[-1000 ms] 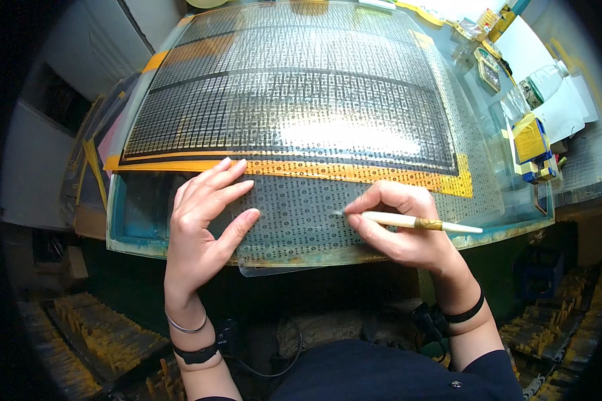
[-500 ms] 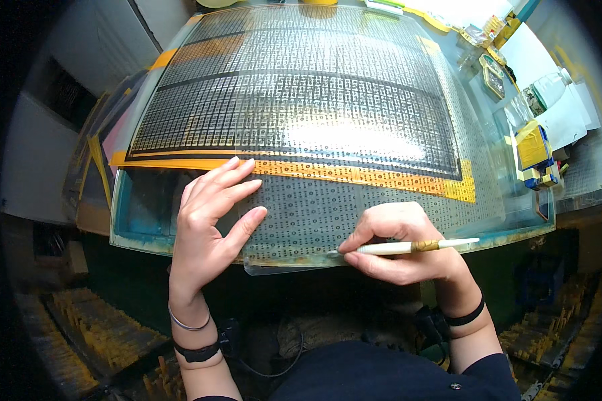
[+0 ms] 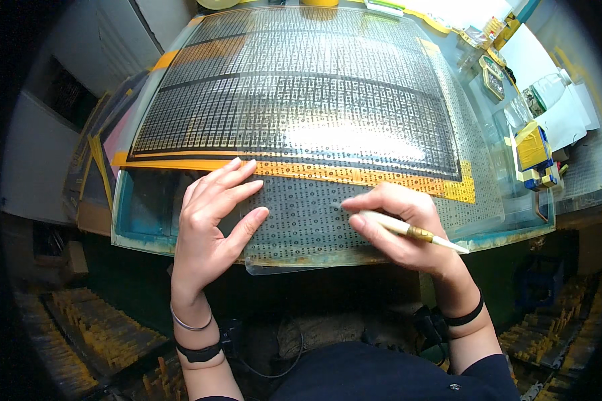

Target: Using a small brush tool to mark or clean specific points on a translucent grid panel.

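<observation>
My left hand (image 3: 211, 227) rests with fingers spread at the left edge of a clear film (image 3: 304, 224) dotted with small dark marks. Its fingertips lie beside an orange strip (image 3: 180, 162) along the front of a dark grid-patterned sheet (image 3: 204, 107). Between thumb and fingers of my right hand (image 3: 408, 217) is a slim white pen-like tool (image 3: 418, 232) with a gold-brown band. The tool slants down to the right, its pale working end over the film; whether that end touches the film I cannot tell. The sheets lie on a glass-topped table (image 3: 144, 207).
A yellow-and-blue block (image 3: 534, 150) sits at the table's right side, with a clear plastic bottle (image 3: 552, 91) and white paper (image 3: 572, 123) behind it. Dark panels with yellow edges (image 3: 107, 144) lean at the left. Below the table are racks with yellowish pieces (image 3: 107, 324).
My right hand has moved up and away from the film's front edge, and the tool now slants more steeply. The left hand stays nearly in place.
</observation>
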### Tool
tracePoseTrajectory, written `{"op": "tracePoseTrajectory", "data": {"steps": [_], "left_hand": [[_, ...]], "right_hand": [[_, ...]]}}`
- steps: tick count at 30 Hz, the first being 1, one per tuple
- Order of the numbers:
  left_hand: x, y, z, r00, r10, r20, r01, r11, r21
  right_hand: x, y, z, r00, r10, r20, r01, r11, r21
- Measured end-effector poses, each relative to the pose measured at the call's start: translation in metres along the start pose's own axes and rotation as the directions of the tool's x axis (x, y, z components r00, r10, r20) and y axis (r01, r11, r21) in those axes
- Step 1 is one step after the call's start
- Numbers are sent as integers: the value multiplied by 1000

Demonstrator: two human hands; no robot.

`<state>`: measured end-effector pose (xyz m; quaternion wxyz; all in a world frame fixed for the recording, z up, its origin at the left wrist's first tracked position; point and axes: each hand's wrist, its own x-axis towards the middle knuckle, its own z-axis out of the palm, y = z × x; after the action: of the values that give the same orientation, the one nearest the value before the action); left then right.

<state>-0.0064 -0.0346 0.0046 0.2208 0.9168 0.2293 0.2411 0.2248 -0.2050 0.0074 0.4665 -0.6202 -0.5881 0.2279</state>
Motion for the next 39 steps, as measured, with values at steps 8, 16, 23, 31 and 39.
{"op": "tracePoseTrajectory", "data": {"steps": [8,16,23,31,39], "left_hand": [[1,1,0,1000,0,-1,0,1000,-4],[1,0,0,1000,3,-6,-3,1000,1],[-1,-3,1,999,17,-31,-17,1000,11],[1,-2,0,1000,21,-13,-21,1000,5],[-1,-3,1,1000,13,-13,-12,1000,17]], "right_hand": [[-1,-5,-4,993,-19,114,12,998,62],[1,-4,2,999,52,9,-52,999,-13],[3,-8,-8,962,-86,260,77,996,42],[-1,-1,1,1000,-5,-12,6,1000,9],[0,-8,-7,974,-63,220,38,993,113]]}}
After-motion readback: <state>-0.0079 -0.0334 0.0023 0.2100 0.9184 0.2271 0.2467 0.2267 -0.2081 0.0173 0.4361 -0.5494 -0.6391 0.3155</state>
